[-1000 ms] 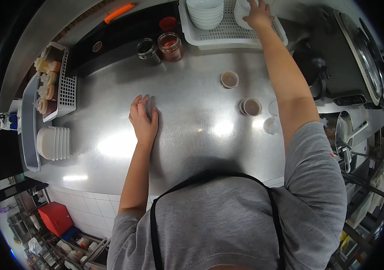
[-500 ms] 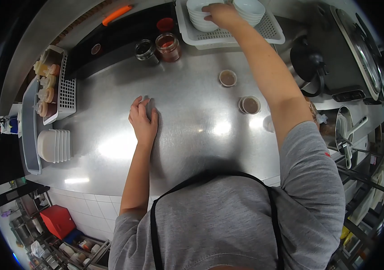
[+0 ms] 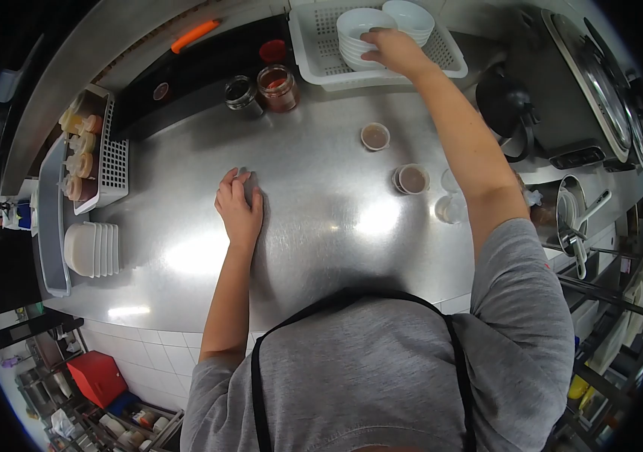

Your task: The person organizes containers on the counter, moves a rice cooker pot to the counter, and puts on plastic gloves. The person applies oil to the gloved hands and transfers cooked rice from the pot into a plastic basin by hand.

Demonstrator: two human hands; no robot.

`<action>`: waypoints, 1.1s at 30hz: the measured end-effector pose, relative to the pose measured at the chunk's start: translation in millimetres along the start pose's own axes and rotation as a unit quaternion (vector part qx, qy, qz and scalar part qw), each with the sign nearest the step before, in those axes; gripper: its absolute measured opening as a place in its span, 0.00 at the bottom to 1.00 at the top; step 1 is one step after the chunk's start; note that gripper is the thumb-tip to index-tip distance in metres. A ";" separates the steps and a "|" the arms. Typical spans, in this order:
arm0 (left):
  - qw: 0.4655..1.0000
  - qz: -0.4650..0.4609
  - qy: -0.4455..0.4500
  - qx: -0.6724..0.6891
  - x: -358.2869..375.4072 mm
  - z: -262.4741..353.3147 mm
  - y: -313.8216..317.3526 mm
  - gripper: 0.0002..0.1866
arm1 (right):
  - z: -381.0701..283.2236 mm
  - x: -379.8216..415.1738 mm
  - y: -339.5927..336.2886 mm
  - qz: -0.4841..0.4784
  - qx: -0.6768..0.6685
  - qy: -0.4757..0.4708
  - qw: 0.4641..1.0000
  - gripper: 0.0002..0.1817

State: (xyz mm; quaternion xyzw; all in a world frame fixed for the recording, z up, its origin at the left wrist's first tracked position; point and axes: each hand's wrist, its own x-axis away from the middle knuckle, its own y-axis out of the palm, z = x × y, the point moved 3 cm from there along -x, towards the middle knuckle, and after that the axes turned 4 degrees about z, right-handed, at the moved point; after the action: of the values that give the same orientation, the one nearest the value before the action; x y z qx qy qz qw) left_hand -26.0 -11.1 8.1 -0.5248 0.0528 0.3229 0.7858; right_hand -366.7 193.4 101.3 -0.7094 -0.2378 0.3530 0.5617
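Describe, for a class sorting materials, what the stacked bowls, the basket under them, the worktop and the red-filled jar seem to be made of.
Bowls: glossy white, smooth; ceramic or hard plastic, the look leaves it open.
Basket: probably moulded plastic, off-white, with regular perforations.
Worktop: brushed metal, likely stainless steel; grey, blurred reflections.
Jar: likely glass, clear and shiny, contents showing through.

Beyond the left hand's fingers, brushed metal, glossy, is seen on the countertop point(image 3: 306, 248). Smooth, glossy white is shown on the stacked bowls point(image 3: 358, 54) at the right hand's fingers. Under them, matt perforated plastic is seen in the basket point(image 3: 318, 77). Clear, shiny walls are noted on the open jars point(image 3: 278, 96) between both hands' fingers.
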 end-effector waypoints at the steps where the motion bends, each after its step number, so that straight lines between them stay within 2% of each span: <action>1: 1.000 -0.002 0.000 -0.002 -0.1 -0.1 0.1 0.16 | 0.3 2.1 -0.7 0.007 -0.020 0.011 1.000 0.23; 7: 1.000 -0.009 -0.001 -0.006 -0.4 -0.4 0.9 0.16 | 7.1 14.1 -7.1 0.091 -0.144 0.037 0.985 0.22; 11: 1.000 -0.008 0.000 -0.008 -0.6 -0.8 1.4 0.16 | 3.3 21.6 -8.9 0.087 -0.195 0.058 0.975 0.23; 13: 1.000 -0.011 -0.002 -0.010 -1.1 -1.4 1.2 0.16 | 2.8 24.5 -12.9 0.161 -0.195 0.052 0.966 0.25; 14: 1.000 -0.016 -0.005 -0.012 -0.5 -1.3 1.5 0.16 | 4.0 25.9 -14.1 0.160 -0.195 0.053 0.966 0.25; 16: 1.000 -0.017 -0.005 -0.010 -0.9 0.0 1.0 0.16 | 3.2 27.3 -26.5 0.177 -0.268 0.115 0.940 0.25; 17: 1.000 -0.017 -0.005 -0.009 -1.0 0.5 0.6 0.16 | 4.1 27.0 -26.9 0.176 -0.268 0.115 0.940 0.25; 19: 1.000 -0.019 -0.007 -0.008 -1.4 0.6 0.6 0.16 | 12.3 25.6 -32.1 0.260 -0.252 0.140 0.922 0.27; 20: 1.000 -0.022 -0.009 -0.008 -1.1 0.4 0.2 0.16 | 18.0 22.9 -31.9 0.260 -0.253 0.139 0.922 0.27; 22: 1.000 -0.021 -0.011 -0.007 -1.7 0.8 -0.2 0.16 | 42.2 15.6 -30.9 0.294 -0.201 0.209 0.911 0.29; 23: 1.000 -0.022 -0.013 -0.005 -1.3 0.8 -0.4 0.16 | 52.4 9.8 -28.3 0.294 -0.202 0.207 0.911 0.29; 25: 1.000 -0.022 -0.013 -0.006 0.2 0.2 -0.8 0.16 | 60.1 4.1 -32.0 0.360 -0.139 0.177 0.905 0.27; 30: 1.000 -0.021 -0.011 -0.010 -1.2 0.1 0.7 0.16 | 97.1 -10.6 -18.0 0.320 -0.072 0.196 0.924 0.24; 32: 1.000 -0.023 -0.011 -0.014 -1.3 -0.2 1.1 0.16 | 116.8 -20.6 -4.4 0.300 0.014 0.085 0.950 0.28; 33: 1.000 -0.024 -0.011 -0.014 -1.8 -0.3 0.8 0.16 | 111.9 -19.4 -7.5 0.299 0.013 0.086 0.950 0.28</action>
State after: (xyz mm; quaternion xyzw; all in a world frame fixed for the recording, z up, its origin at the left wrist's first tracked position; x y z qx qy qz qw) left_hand -27.8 -12.0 8.1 -0.5334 0.0267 0.3105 0.7863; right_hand -464.6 251.4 99.8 -0.7681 0.0392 0.4459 0.4579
